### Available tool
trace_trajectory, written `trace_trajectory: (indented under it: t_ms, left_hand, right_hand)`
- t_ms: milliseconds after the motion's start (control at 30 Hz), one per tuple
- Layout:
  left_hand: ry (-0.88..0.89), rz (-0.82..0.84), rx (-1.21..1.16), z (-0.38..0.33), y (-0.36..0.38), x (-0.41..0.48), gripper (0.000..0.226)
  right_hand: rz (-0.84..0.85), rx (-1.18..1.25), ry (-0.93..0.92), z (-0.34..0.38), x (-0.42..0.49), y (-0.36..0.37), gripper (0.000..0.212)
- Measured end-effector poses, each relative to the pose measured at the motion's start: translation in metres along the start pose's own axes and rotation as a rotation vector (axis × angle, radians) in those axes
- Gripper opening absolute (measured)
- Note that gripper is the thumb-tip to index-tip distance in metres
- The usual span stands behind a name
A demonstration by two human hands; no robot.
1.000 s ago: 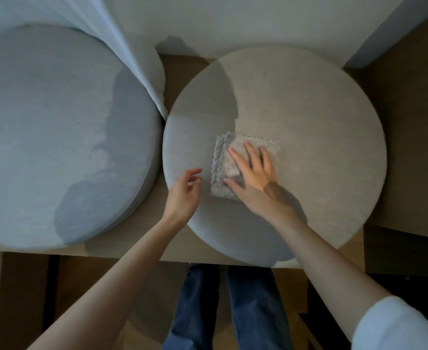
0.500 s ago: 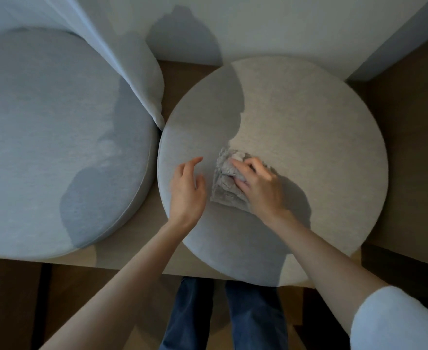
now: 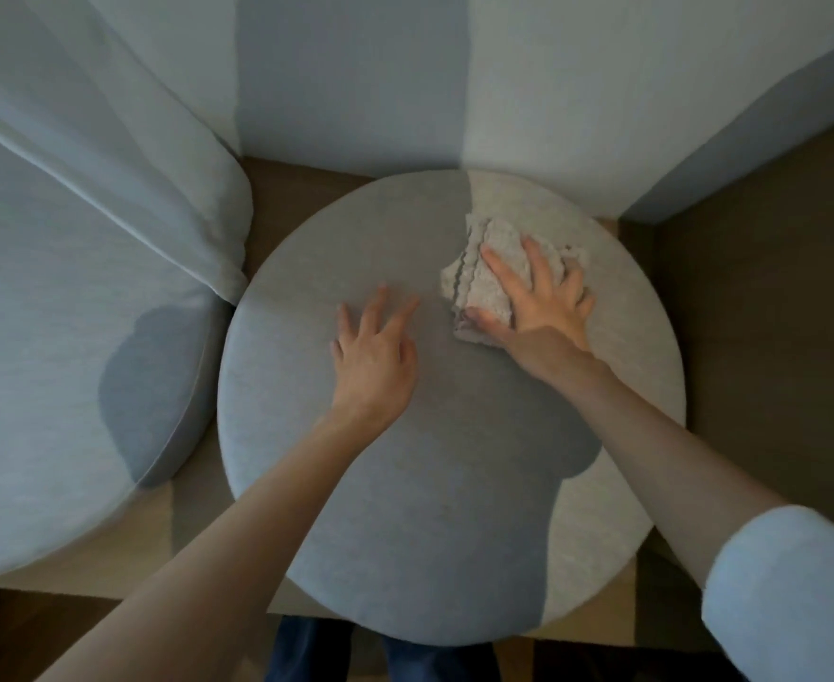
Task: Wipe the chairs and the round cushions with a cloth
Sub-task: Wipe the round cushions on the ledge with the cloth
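Up goes the cloth (image 3: 476, 292). It was bunched near the middle of the round cushion (image 3: 454, 509) half a second ago, and now it sits out toward 1 o'clock on that cushion, close to the far rim. The right hand (image 3: 547, 307) has opened out from its curled grip and lies flat on top, fingers straight and fanned apart, pressing the cloth down. The thumb runs along the cloth's near edge, the index finger crosses its middle, and the outer fingers cover its 3 o'clock side. Most of the cloth pokes out at 10 o'clock from the palm.

And the left hand (image 3: 373, 356) has slid further in, now near the cushion's centre at 8 o'clock from the cloth and clear of it. It rests palm down on the fabric with fingers loose and spread, holding nothing.

The cloth itself is pale grey-beige with a nubbly pile, folded double with a scalloped edge showing along its 9 o'clock side, and rumpled at the far corner.

The cushion is light grey, largely under the person's shadow, and sits on a wooden counter (image 3: 301, 189). A second cushion (image 3: 36, 386) lies at 9 o'clock, with a pale curtain (image 3: 124, 155) draped over its far part.
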State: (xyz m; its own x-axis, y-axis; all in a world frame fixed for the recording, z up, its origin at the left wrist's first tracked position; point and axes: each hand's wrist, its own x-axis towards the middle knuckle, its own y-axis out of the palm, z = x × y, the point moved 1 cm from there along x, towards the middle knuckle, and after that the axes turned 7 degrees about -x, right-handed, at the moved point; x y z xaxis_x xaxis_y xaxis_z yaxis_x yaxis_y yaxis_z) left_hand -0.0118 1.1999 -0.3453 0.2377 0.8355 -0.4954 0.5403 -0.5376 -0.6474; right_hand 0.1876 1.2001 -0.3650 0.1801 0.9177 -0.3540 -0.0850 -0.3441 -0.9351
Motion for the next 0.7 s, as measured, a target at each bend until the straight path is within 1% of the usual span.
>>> trace_trajectory:
  t_ms: [67,133,200,267,433,500,600,700]
  left_hand:
    - [-0.026,0.049,0.076,0.002,0.005,0.000,0.051]
    - [-0.017,0.079,0.156,0.003,0.009,-0.001,0.052]
    - [-0.021,0.083,0.191,0.002,0.009,0.000,0.052]
    - [-0.044,0.096,0.205,0.000,0.009,0.003,0.053]
    - [-0.119,0.163,0.245,-0.010,0.006,0.011,0.056]
    - [-0.133,0.194,0.232,-0.010,0.006,0.014,0.065]
    - [-0.139,0.228,0.256,-0.007,0.006,0.016,0.083]
    - [-0.148,0.235,0.328,-0.009,0.015,0.019,0.094]
  right_hand:
    - [-0.037,0.008,-0.009,-0.006,-0.002,0.008,0.074]
    - [-0.094,-0.008,-0.008,-0.009,-0.001,0.011,0.075]
    - [-0.156,0.028,-0.013,-0.009,-0.001,0.010,0.071]
    - [-0.207,0.125,-0.030,-0.007,-0.004,0.009,0.066]
    - [-0.286,0.255,-0.094,0.001,-0.007,0.000,0.056]
    - [-0.332,0.237,-0.106,-0.003,-0.002,-0.008,0.053]
    - [-0.359,0.207,-0.055,-0.005,0.030,-0.028,0.058]
    - [-0.301,0.169,-0.046,0.007,0.070,-0.037,0.060]
